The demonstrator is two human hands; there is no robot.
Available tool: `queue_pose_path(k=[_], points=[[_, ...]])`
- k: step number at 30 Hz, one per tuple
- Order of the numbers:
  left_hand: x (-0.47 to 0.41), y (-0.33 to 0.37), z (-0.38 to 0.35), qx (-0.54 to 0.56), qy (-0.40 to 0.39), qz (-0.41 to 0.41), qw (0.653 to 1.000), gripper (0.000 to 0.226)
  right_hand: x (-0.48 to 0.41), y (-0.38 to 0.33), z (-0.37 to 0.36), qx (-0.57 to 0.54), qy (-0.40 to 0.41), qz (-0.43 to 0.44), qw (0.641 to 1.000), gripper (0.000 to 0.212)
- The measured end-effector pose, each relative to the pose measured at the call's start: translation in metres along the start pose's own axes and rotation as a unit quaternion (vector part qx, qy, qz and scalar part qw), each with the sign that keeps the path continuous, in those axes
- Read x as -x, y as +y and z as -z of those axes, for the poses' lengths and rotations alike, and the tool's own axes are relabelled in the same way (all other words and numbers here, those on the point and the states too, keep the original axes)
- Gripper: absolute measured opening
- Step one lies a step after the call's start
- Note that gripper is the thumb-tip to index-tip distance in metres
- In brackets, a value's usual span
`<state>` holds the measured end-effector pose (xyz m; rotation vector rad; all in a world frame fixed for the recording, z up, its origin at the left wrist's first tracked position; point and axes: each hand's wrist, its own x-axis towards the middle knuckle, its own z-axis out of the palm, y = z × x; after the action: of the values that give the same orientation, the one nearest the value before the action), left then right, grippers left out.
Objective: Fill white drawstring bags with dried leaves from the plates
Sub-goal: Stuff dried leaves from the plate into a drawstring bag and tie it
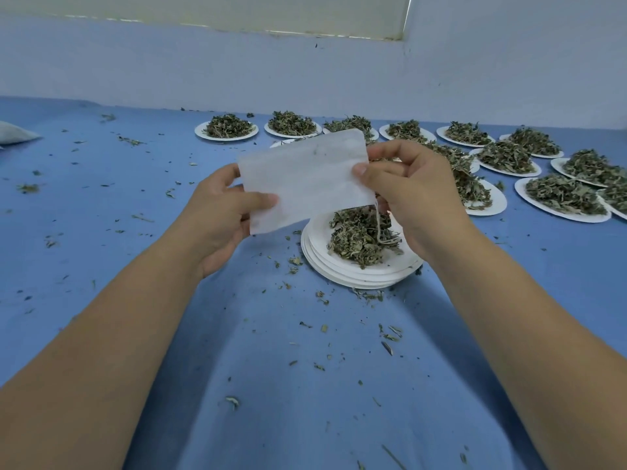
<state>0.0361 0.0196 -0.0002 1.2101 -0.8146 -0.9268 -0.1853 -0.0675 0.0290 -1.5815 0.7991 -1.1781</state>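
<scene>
I hold the white drawstring bag [302, 179] flat, left hand [220, 215] pinching its 8 o'clock corner, right hand [407, 195] pinching the 3 o'clock edge where the drawstring [377, 222] hangs. It hovers at 11 o'clock above the dried leaves [356, 237] on the plate stack [319, 256]; I'd rub that mouth open over the plate, to catch spills

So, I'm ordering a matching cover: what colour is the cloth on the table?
Plain blue cloth, no pattern, littered with leaf bits; it shows best in the head view.
</scene>
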Motion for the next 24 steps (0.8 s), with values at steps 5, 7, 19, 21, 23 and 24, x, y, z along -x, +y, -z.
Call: queue_pose_path(k=[5,7,19,21,23,24], points=[[0.015,0.003,-0.008,-0.349,0.152,-0.313,0.87,0.07,0.01,-0.007,-0.009,0.032,0.034,0.012,0.999,0.016],[0.022,0.005,-0.019,-0.381,0.102,-0.393,0.831,0.065,0.017,-0.012,-0.016,-0.007,0.017,0.012,1.0,0.016],[0.028,-0.006,-0.033,-0.405,-0.069,-0.323,0.853,0.064,0.028,-0.015,-0.027,-0.111,-0.113,-0.033,0.987,0.021],[0.027,-0.01,-0.032,-0.398,-0.081,-0.295,0.865,0.065,0.028,-0.015,-0.028,-0.12,-0.126,-0.044,0.984,0.021],[0.028,-0.009,-0.031,-0.388,-0.091,-0.286,0.871,0.07,0.029,-0.015,-0.03,-0.12,-0.128,-0.054,0.983,0.021],[0.028,-0.008,-0.03,-0.38,-0.094,-0.283,0.875,0.076,0.029,-0.015,-0.03,-0.122,-0.12,-0.056,0.984,0.022]])
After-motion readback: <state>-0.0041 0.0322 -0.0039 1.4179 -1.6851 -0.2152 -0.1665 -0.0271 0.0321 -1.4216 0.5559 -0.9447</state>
